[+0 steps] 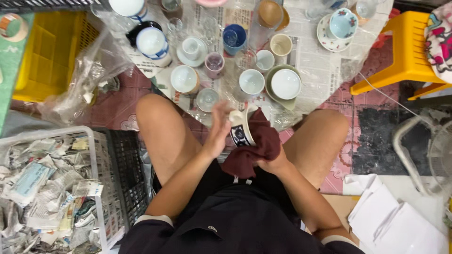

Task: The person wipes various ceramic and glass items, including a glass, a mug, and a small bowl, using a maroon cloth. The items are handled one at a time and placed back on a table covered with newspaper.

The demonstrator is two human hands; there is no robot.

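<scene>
**Mug and dark red cloth held over the lap**

While I watched through the head camera, both hands met just in front of the knees, on the near side of the newspaper spread (pixel 310 66) that I took as my landmark. My left hand (pixel 217 128) was blurred; its fingers lay flat and loosely spread against the side of a cream mug (pixel 241 128) with a dark patterned band, more pressing on it than closing round it. My right hand (pixel 272 162) sat beneath the mug, curled shut on a dark red cloth (pixel 256 143) that was bunched up against the mug's far side and hung down toward the lap. The mug was tilted, its mouth turned away from me toward the newspaper spread, just short of that paper's near edge.

On the newspaper spread stood many cups, bowls and saucers, among them a blue cup (pixel 234 37) near its middle and a white bowl (pixel 286 83) close to the mug. Left of the spread stood a yellow crate (pixel 47 51), and nearer me on that side a white basket (pixel 89 155) stuffed with crumpled paper. Right of the spread stood a yellow stool (pixel 408 47).
</scene>
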